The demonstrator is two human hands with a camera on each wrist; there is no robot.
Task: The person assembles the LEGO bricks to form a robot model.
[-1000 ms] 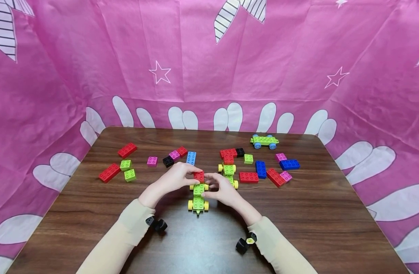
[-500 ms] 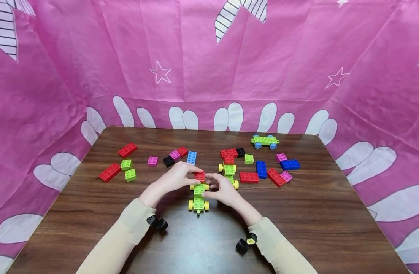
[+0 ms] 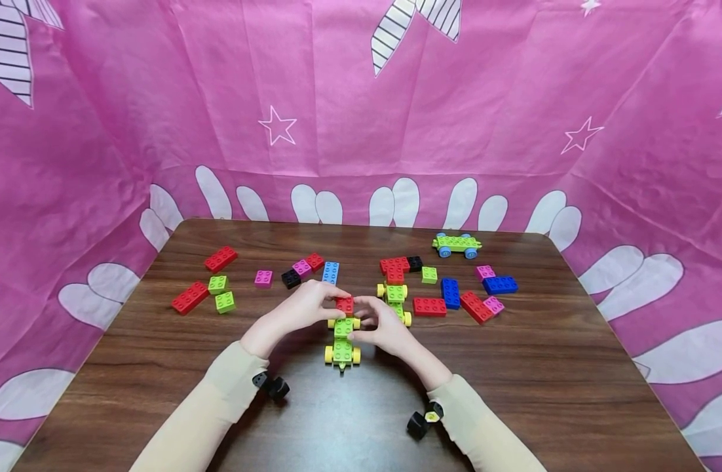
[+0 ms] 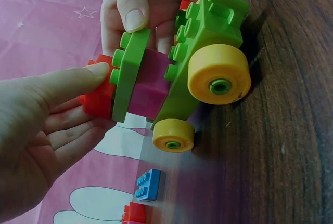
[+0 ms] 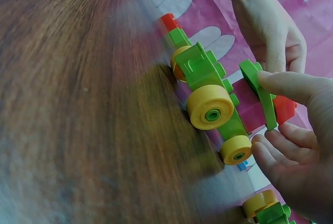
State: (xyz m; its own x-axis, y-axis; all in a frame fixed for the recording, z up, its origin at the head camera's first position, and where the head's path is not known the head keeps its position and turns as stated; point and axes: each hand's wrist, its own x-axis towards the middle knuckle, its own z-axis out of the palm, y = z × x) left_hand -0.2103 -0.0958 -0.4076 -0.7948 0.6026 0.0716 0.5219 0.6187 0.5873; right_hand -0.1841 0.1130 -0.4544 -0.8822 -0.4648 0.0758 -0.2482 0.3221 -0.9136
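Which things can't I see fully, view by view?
Head: near end of the light-blue brick, behind the left hand.
Head: one wheel of the farther yellow-wheeled car, behind the right hand.
Head: magenta brick, hidden under the green block.
Left wrist: lower red brick, cut off by bottom edge.

Behind the right hand (image 3: pixel 389 326), the second yellow-wheeled car (image 3: pixel 396 293) is partly hidden. From the head, the magenta brick (image 4: pixel 150 86) between the hands is out of sight. The left hand (image 4: pixel 36 130) covers some of the red brick (image 4: pixel 102 99). Nearer than both hands, the frame cuts off the counter (image 3: pixel 349 426).
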